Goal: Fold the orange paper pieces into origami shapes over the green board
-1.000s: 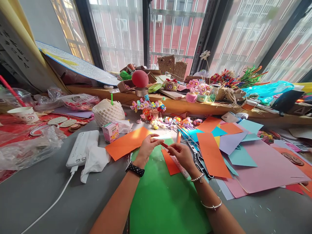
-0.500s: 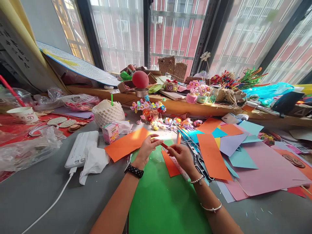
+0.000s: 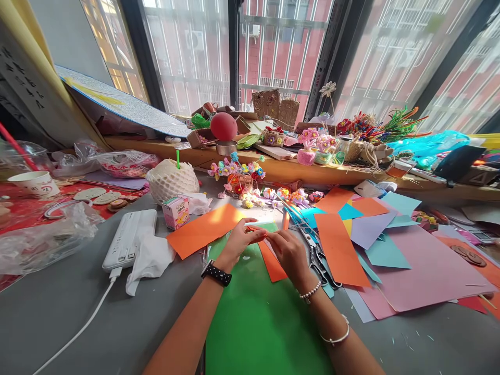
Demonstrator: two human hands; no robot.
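My left hand (image 3: 238,242) and my right hand (image 3: 289,254) meet above a green mat (image 3: 265,328), their fingertips pinched close together. Between them is a small strip of orange paper (image 3: 255,228), mostly hidden by the fingers. A larger orange paper piece (image 3: 272,262) lies on the mat under my right hand. Just right of that hand rest black-handled scissors (image 3: 323,263). Beyond my left hand, another orange sheet (image 3: 207,229) lies flat, partly in sunlight.
Coloured sheets, among them a pink one (image 3: 429,276), overlap on the right. On the left are a white power bank (image 3: 130,239) with a cable, a crumpled tissue (image 3: 150,263) and a small pink box (image 3: 175,212). Craft flowers (image 3: 236,174) stand at the back, below a crowded windowsill.
My right hand has moved slightly left, and its fingertips have closed in on those of my left hand. The paper strip, plainer to see before, is now more covered.
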